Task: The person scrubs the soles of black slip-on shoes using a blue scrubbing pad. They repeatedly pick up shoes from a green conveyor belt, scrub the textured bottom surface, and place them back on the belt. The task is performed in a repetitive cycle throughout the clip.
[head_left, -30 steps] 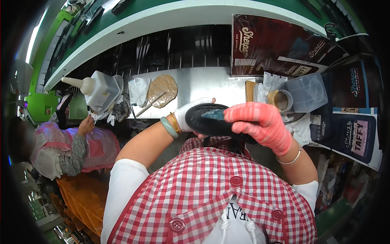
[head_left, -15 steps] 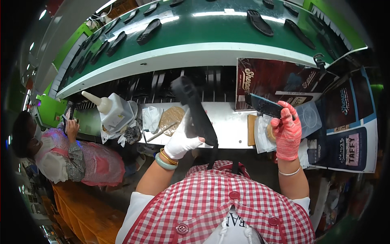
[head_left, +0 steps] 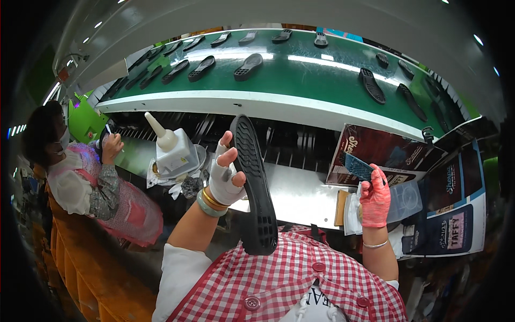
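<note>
A black shoe sole stands nearly upright before me, its ridged tread facing the view. My left hand, in a white glove with bare fingertips, grips its left edge around the middle. To the right, my right hand wears a coral-pink glove. Its fingers pinch a small flat rectangular blue pad with a textured face; I cannot make out its exact kind. Pad and sole are well apart. A white squeeze bottle with a long cream nozzle stands on the bench left of my left hand.
Several dark soles lie on a green conveyor belt behind the bench. Printed cardboard panels stand at the right, beside a clear plastic tub. A co-worker sits at the left. Crumpled dark material lies beside the bottle.
My left hand has turned the sole so its tread faces the view, and the sole has come nearer. My right hand still holds the pad. The whole view has shifted, showing more belt.
</note>
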